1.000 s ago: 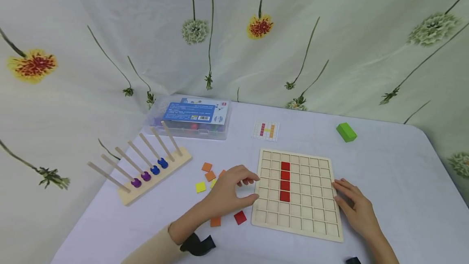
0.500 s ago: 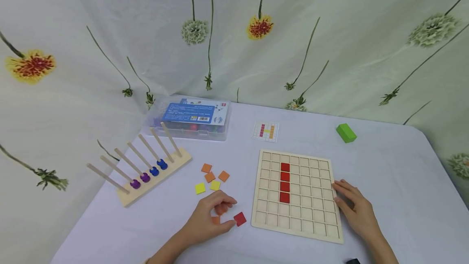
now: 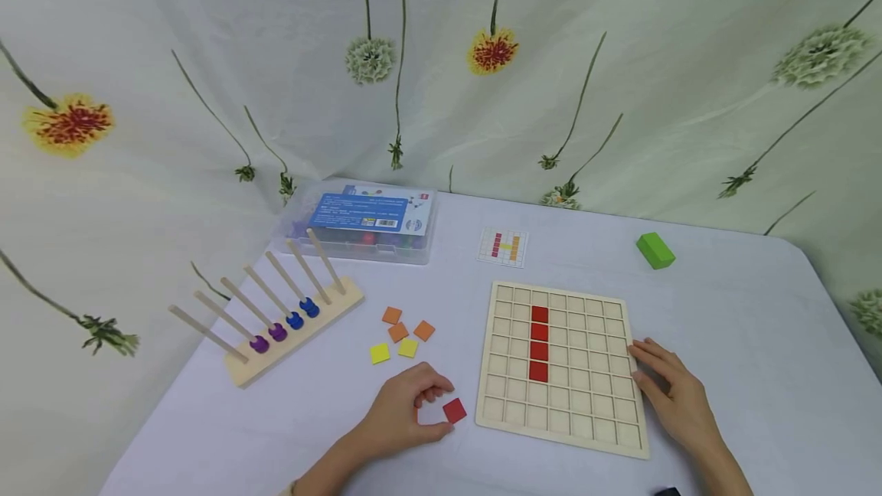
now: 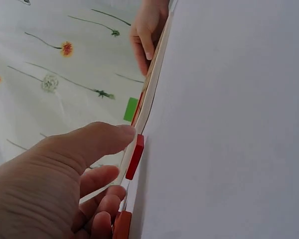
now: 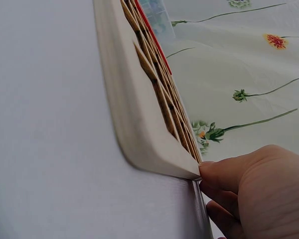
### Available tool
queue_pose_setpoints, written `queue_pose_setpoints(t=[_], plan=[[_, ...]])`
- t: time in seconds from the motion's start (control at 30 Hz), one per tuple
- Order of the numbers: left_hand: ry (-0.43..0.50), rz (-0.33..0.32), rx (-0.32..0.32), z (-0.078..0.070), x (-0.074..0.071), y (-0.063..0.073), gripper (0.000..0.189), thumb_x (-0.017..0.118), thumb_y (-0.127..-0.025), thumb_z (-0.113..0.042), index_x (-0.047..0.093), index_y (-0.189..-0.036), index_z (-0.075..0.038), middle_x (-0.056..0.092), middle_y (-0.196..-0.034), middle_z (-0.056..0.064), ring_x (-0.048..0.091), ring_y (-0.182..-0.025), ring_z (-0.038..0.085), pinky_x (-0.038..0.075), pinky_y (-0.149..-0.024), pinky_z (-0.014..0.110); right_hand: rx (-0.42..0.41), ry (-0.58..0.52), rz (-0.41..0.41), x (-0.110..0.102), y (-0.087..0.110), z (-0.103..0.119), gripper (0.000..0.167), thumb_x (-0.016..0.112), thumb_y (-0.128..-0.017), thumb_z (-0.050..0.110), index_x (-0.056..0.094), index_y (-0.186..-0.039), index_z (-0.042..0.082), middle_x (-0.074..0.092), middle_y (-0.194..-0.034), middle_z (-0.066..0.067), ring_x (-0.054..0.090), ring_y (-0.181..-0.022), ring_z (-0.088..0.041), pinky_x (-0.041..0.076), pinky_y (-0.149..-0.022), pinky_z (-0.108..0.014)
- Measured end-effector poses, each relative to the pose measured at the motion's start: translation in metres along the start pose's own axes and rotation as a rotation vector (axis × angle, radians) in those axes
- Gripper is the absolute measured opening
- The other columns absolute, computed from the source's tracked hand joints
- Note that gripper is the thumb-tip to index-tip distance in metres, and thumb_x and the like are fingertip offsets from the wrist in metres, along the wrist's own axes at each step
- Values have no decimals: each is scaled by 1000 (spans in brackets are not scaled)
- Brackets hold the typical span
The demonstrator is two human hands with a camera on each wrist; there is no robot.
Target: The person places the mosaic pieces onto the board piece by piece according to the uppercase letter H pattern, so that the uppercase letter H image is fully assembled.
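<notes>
A loose red square tile (image 3: 455, 409) lies flat on the cloth, left of the wooden grid board (image 3: 563, 439). My left hand (image 3: 402, 413) is at it, thumb and bent fingers spread on either side with a gap. In the left wrist view the thumb is close by the red tile (image 4: 135, 157); whether it touches cannot be seen. An orange tile (image 4: 122, 225) is near the other fingers there. On the board stands a column of several red tiles (image 3: 540, 343). My right hand (image 3: 675, 393) rests its fingertips and thumb against the board's right edge.
Orange tiles (image 3: 398, 332) and yellow tiles (image 3: 380, 353) lie beyond the left hand. A pegged bead stand (image 3: 296, 337) is at the left, with a clear plastic box (image 3: 358, 222) behind. A pattern card (image 3: 502, 246) and green block (image 3: 655, 250) are farther back.
From the board's left edge, my left hand has drawn back, down and left, to the loose red tile. My right hand keeps its place at the board's edge.
</notes>
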State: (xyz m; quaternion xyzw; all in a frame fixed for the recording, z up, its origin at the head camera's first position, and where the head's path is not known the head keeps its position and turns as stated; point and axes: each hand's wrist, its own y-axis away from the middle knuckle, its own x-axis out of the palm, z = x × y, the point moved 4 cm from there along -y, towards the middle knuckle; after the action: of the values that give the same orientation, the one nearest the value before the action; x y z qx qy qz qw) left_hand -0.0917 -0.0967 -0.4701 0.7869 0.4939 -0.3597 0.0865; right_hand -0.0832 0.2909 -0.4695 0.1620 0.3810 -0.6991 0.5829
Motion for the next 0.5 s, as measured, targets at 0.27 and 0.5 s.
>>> queue_pose_setpoints(t=[0.27, 0.5], plan=[[-188, -4, 18, -5, 5, -3, 32, 88, -66, -24, 71, -93, -20, 57, -86, -14, 49, -77, -2, 45, -68, 14, -3, -3, 1, 0, 0, -1, 34, 65, -89, 0, 63, -122, -4, 58, -132, -23, 22, -126, 26, 9, -109, -3], [-221, -12, 3, -6, 6, -2, 30, 88, -67, -26, 72, -92, -21, 55, -86, -14, 48, -77, -3, 44, -69, 14, -12, -2, 0, 0, 1, -1, 34, 66, -88, -1, 64, -122, -4, 58, -131, -23, 21, -126, 27, 9, -108, -3]])
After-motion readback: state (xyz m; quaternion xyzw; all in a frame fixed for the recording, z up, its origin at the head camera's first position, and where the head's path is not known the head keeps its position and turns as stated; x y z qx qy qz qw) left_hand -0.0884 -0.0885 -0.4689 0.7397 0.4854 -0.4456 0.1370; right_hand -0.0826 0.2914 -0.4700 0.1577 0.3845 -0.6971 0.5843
